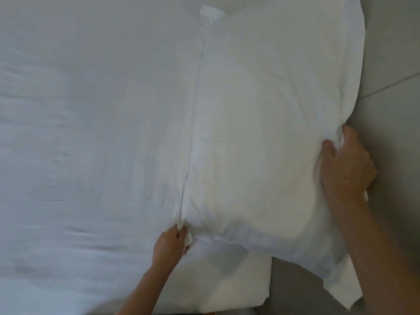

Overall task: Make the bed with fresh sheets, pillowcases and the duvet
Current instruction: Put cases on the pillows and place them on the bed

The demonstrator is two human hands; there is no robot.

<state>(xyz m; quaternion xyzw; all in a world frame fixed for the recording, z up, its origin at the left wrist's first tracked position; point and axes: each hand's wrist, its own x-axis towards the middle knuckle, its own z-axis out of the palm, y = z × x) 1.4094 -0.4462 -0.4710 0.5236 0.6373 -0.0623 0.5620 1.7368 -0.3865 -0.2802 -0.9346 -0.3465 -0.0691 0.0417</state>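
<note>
Pillow being set in place at the corner of the bed.

Nearest, the left hand pinches the lower left corner of the pillow, fingers curled on the cloth. Further right, the right hand grasps the pillow's side edge, fingers dug into the fabric. Between both grips the pillow lies on the white sheet, and its far end reaches away from both hands. I judge the step is positioning; next both hands must let go and smooth the case.

One pillow, perhaps one sheet.
</note>
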